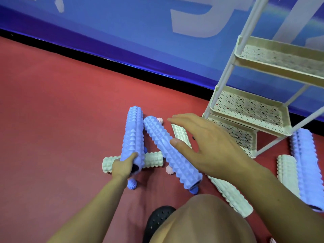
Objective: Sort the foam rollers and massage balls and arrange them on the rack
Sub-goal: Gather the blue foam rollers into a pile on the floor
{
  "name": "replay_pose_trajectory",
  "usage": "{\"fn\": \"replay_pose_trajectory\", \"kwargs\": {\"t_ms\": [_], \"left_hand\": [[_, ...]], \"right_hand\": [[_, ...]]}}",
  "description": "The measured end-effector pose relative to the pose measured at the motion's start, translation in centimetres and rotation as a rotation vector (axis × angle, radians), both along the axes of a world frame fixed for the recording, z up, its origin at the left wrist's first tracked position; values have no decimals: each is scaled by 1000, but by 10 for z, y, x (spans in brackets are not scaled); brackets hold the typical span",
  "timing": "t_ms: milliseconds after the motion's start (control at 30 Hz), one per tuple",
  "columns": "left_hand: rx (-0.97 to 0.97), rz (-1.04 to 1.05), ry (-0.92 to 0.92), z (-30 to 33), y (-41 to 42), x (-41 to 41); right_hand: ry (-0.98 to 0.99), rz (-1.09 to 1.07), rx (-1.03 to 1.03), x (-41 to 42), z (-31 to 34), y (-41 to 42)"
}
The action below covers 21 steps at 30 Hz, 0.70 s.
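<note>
Several ridged foam rollers lie on the red floor. My left hand (123, 166) grips the near end of a blue roller (132, 132), which crosses over a white roller (152, 159). My right hand (206, 146) hovers with fingers spread above a second blue roller (168, 151) and a long white roller (231, 195) that runs under my arm. Spiky massage balls lie around: a blue ball (131, 184), another blue ball (193, 190), a pink ball (169, 170) and a pink ball (160, 120). The white tiered rack (249, 107) stands at the right, its perforated shelves bare.
Right of the rack lie another blue roller (305, 165) and a white roller (287, 172). A blue wall banner (140, 41) with a black base strip runs behind. My knee (201, 221) and a black shoe (159, 220) fill the bottom centre.
</note>
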<state>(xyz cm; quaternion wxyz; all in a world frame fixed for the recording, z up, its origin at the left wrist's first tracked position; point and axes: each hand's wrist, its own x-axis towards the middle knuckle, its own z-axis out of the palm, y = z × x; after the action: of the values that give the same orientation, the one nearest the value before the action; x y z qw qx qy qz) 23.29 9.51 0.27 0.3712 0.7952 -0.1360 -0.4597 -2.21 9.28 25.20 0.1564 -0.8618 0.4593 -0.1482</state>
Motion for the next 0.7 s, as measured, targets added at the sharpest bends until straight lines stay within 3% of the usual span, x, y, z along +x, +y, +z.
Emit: {"fn": "replay_pose_trajectory", "kwargs": {"t_ms": [133,367,567,700], "left_hand": [[-160,62,101,39,3,-20],[-510,-16,222,136,26,-64],[-744,-105,141,207,46,-101],[-881,-207,95,247,59,-132]], "right_hand": [[-13,11,-5,4,1,2],[-68,-33,-14,-4,16,7],[-237,-174,46,-11,45,15],[-498,-239,131,-19,67,31]]}}
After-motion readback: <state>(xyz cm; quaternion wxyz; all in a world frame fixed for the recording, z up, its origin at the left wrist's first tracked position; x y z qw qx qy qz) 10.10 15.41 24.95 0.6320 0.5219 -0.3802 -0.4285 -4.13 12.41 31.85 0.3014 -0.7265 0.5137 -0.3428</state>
